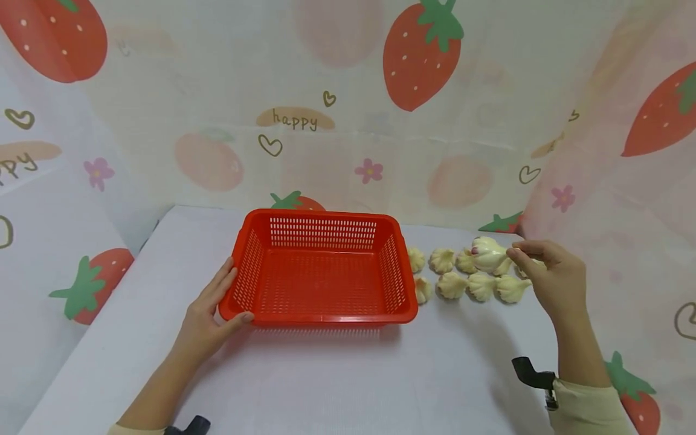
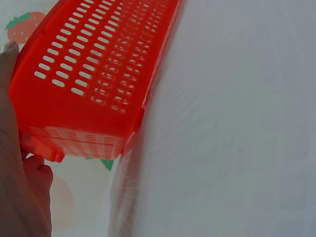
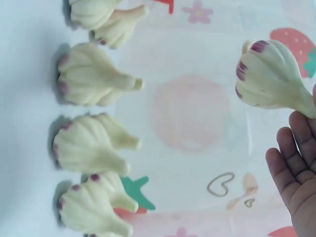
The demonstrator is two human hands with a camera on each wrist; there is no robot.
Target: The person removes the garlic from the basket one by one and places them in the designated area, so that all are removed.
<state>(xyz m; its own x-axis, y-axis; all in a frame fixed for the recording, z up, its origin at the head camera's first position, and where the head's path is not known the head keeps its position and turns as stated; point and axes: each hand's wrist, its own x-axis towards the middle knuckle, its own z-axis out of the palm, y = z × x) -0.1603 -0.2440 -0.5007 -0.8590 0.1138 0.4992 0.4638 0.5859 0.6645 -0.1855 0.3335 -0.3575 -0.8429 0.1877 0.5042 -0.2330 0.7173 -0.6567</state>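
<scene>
A red plastic basket [image 1: 321, 284] with slotted sides stands on the white table, with nothing inside it. At its near left corner my left hand [image 1: 209, 320] grips the rim, thumb over the front edge and fingers along the left side. The left wrist view shows those fingers [image 2: 38, 175] bent by the basket's end. My right hand [image 1: 557, 281] pinches a garlic bulb [image 1: 487, 254] by its stem, between thumb and fingertips. Purple patches mark this bulb [image 3: 269, 76], held above two rows of pale garlic bulbs [image 1: 481, 286] right of the basket.
The garlic rows run from the basket's right side toward the table's right edge, the leftmost bulb [image 1: 422, 290] partly hidden by the basket. A strawberry-print cloth [image 1: 337, 163] hangs behind the white table [image 1: 337, 380] and at both sides.
</scene>
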